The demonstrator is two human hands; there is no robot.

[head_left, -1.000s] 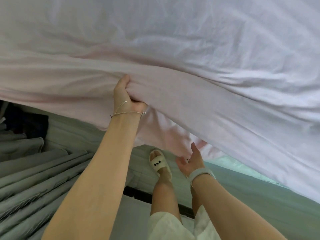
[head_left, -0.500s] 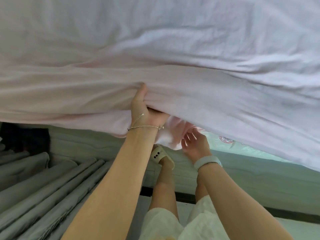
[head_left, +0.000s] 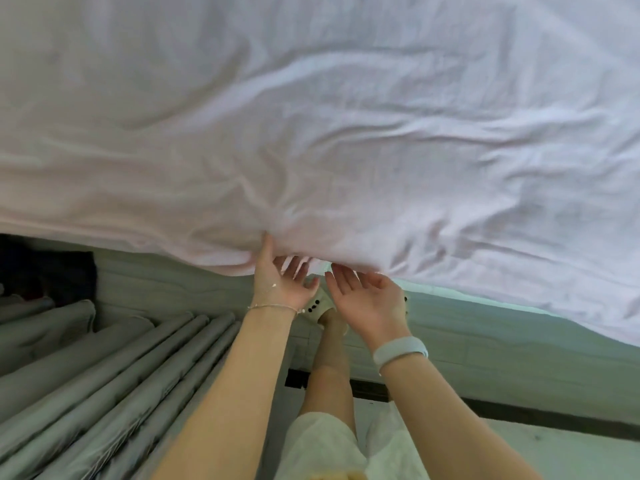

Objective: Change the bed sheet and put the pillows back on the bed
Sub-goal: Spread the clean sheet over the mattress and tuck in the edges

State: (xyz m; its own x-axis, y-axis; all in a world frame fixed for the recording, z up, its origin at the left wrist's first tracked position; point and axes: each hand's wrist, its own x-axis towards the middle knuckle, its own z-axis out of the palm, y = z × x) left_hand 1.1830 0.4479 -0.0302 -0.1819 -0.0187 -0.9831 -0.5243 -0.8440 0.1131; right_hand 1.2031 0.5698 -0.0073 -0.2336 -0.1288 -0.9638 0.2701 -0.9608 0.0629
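We had both hands at the hanging edge of the pale pink bed sheet (head_left: 346,133), which lay spread and wrinkled over the mattress (head_left: 180,289). Our left hand (head_left: 282,284) had its thumb up against the sheet edge, fingers spread, palm up; not clearly pinching. Our right hand (head_left: 363,296) was open too, palm up, fingertips just under the same edge. Judged: hands placed there to catch the edge and tuck or pull it down over the mattress side. No pillows in view. Below the sheet edge, the quilted mattress side showed greenish. Grey pleated curtain (head_left: 86,375) hung left of the mattress. A slippered foot (head_left: 320,306) sat against the mattress side; pale floor (head_left: 554,452) below it.
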